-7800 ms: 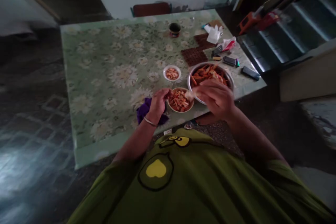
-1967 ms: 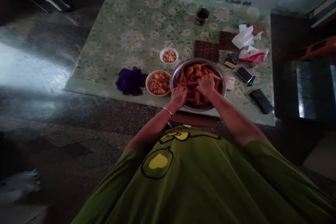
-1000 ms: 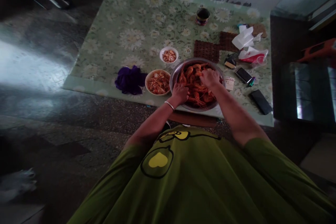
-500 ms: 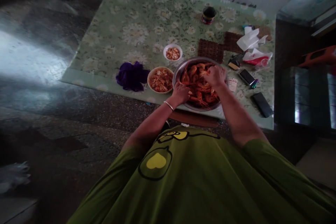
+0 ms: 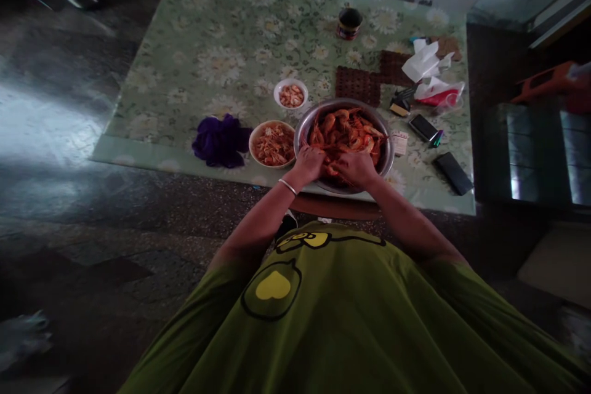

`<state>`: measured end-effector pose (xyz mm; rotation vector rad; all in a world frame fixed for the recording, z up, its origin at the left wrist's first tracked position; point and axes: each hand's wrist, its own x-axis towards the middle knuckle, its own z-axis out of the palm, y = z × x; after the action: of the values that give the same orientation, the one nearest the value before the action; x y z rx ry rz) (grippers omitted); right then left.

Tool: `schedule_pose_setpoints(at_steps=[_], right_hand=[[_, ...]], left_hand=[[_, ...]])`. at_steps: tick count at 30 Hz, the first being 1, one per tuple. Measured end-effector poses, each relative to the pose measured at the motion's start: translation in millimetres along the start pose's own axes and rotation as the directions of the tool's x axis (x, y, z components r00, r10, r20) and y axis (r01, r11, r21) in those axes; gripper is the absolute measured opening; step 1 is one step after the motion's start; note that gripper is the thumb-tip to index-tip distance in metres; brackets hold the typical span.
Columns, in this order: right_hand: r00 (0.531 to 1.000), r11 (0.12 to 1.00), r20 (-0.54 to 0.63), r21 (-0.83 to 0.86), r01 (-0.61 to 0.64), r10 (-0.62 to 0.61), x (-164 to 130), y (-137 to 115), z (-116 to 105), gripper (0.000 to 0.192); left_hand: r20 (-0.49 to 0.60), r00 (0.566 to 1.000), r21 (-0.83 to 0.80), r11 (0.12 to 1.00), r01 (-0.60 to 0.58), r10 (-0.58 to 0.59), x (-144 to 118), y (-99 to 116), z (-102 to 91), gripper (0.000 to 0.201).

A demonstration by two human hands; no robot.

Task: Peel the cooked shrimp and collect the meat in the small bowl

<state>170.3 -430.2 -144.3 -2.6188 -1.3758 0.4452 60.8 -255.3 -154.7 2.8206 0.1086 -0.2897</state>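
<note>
Cooked red shrimp [image 5: 344, 126] fill a large metal bowl [image 5: 390, 154] at the table's near edge. Over its front part, my left hand [image 5: 310, 162] and my right hand [image 5: 355, 167] are close together, fingers bent inward. Between the fingertips they grip a shrimp [image 5: 330, 166], mostly hidden by the fingers. Left of the metal bowl stands a bowl of shrimp shells and heads [image 5: 273, 144]. Behind it, a small white bowl [image 5: 277, 96] holds peeled shrimp [image 5: 291, 96].
A purple cloth-like bundle [image 5: 221, 140] lies left on the flowered tablecloth [image 5: 184, 68]. Behind the metal bowl are brown woven mats [image 5: 357, 85] and a tin can [image 5: 349, 23]. Two phones [image 5: 454, 173], a card [image 5: 399, 143] and crumpled white tissue [image 5: 423, 63] lie to the right.
My right hand has come from the far right of the metal bowl toward my left hand, bringing a shrimp. The view has shifted slightly, moving the table leftward.
</note>
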Motion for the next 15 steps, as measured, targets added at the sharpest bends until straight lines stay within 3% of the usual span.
schedule_pose_setpoints(at_steps=[2,4,6,10,15], right_hand=[[0.988,0.99,-0.068,-0.004,-0.138,0.138,11.0,19.4,-14.1,0.036],[0.941,0.952,-0.163,-0.039,-0.305,0.295,25.3,43.7,-27.8,0.033],[0.901,0.903,-0.164,-0.093,-0.419,0.401,40.4,65.5,-36.2,0.035],[0.888,0.877,-0.005,-0.157,-0.454,0.459,62.5,87.0,-36.0,0.039],[0.907,0.903,0.04,-0.118,-0.413,0.42,65.5,88.2,-33.2,0.035]], left_hand=[[0.0,1.0,-0.005,1.0,0.01,-0.01,-2.9,1.6,1.6,0.032],[-0.005,1.0,-0.008,1.0,0.014,-0.014,-6.6,2.9,3.0,0.032],[-0.019,1.0,-0.011,1.0,0.008,-0.008,-10.6,3.8,4.2,0.031],[-0.069,0.998,-0.027,1.0,-0.008,0.006,-17.0,3.7,7.5,0.028],[-0.083,0.997,-0.041,0.999,-0.008,0.004,-20.6,-0.9,12.6,0.028]])
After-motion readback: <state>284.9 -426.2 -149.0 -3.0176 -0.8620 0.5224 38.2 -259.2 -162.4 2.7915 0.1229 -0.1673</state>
